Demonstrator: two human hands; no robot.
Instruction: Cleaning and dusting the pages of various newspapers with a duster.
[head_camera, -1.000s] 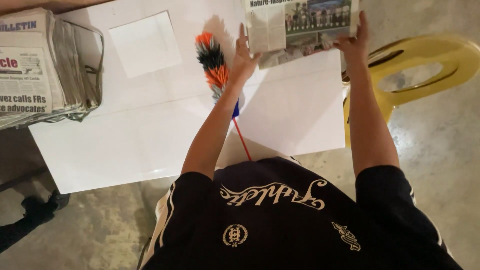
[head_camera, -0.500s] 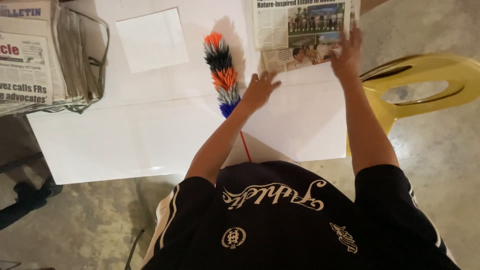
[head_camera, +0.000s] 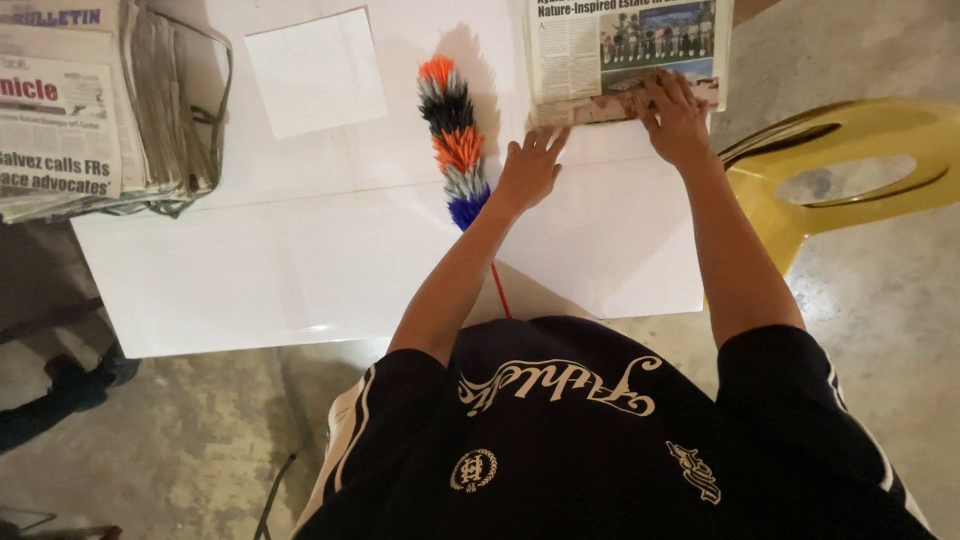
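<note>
Head view, looking down past my black shirt (head_camera: 600, 440): both my arms reach out over the white counter (head_camera: 300, 270). My right hand (head_camera: 675, 115) lies flat on the lower edge of a folded newspaper (head_camera: 625, 55) at the far side of the counter, fingers (head_camera: 655, 95) spread and pressing down, clamped on nothing; the flat palm pins the paper so it sits square and does not slide. My left hand (head_camera: 530, 165) rests just below the newspaper's near left corner, fingers (head_camera: 545, 140) apart and open, their tips touching or nearly touching the paper's edge, which I cannot tell for sure. It holds nothing either and seems placed to steady that corner.

Just left of my left hand lies a feather duster (head_camera: 455, 140) with bands of orange, black, grey and blue, its thin red handle (head_camera: 498, 290) running back under my left forearm toward me. It lies close enough that my wrist nearly brushes the blue end, so it crowds any sideways move of that hand.

Farther left, a loose white sheet (head_camera: 315, 70) lies flat on the counter, well apart from my hands. At the counter's left end sits a thick stack of newspapers (head_camera: 100, 110), bound with a strap, overhanging the edge. To my right stands a yellow plastic chair (head_camera: 850, 170) on the concrete floor (head_camera: 880, 300), close beside the counter's corner.
</note>
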